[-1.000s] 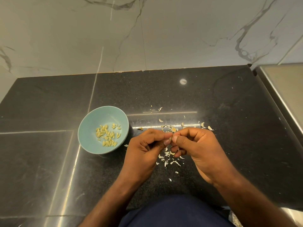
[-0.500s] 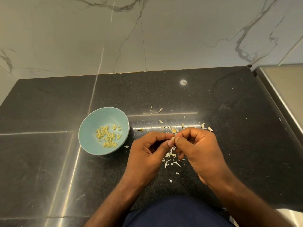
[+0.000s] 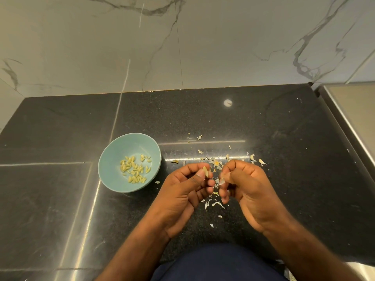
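**A:** What lies around the bowl [image 3: 113,153], biggest first?

**B:** Behind the bowl you have the marble wall [image 3: 182,47]. The black table [image 3: 284,128] carries the bowl and runs out to its right.

**A:** And the hands?

**B:** Both of your hands are to the right of the bowl, held above the table. Your left hand [image 3: 182,191] is the one nearer the bowl, just beside its right rim. Your right hand [image 3: 245,185] is farther from the bowl. A narrow gap parts the two, so they don't touch.

**A:** How far open are they?

**B:** Neither is open. Your left hand has its fingers curled in, with thumb and forefinger pinching one pale seed [image 3: 206,171] at the fingertips. Your right hand is curled too, and its thumb and fingers pinch a husk piece [image 3: 222,181].

**A:** What's in the bowl?

**B:** You've got a small heap of peeled seeds [image 3: 135,169] on its floor, more towards the right side.

**A:** And the litter?

**B:** The husk scraps [image 3: 215,203] are strewn on the table to the right of the bowl, under and behind your hands. One scrap lies close by the bowl's right rim.
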Tool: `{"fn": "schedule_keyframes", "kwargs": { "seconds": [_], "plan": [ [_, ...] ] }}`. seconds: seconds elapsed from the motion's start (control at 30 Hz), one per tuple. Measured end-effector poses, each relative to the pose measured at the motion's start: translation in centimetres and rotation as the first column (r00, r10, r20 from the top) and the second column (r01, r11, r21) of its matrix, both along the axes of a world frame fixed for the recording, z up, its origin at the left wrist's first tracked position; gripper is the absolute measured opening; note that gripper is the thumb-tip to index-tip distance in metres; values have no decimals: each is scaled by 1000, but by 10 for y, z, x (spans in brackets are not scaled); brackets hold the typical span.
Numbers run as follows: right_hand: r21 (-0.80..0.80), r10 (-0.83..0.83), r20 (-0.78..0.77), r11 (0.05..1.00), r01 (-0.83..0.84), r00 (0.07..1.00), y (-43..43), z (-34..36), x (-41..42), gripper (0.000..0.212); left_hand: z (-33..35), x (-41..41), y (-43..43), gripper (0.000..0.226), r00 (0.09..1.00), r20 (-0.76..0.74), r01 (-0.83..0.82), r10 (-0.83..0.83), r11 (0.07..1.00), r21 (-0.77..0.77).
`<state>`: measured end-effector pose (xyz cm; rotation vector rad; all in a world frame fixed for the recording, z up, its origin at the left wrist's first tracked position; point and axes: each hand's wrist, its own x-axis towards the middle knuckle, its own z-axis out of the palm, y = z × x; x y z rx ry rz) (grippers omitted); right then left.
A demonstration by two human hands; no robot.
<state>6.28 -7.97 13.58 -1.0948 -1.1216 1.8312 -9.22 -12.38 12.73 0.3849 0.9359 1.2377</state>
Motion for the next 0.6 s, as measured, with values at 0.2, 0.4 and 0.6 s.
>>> {"fn": "schedule_keyframes", "kwargs": {
  "seconds": [0.2, 0.4, 0.6],
  "plan": [
    [264, -59, 341, 964, -35, 938, 6, -3, 8, 25, -3, 0, 0, 24, 998, -30, -50, 50, 999, -2],
    [351, -71, 470, 930, -112, 880, 1, 5, 5, 20, -6, 3, -1, 28, 959, -270, -71, 89, 995, 74],
    [247, -47, 354, 968, -44, 934, 1, 7, -2, 6, -9, 5, -4, 15, 796, -586, -34, 154, 977, 211]
  ]
}}
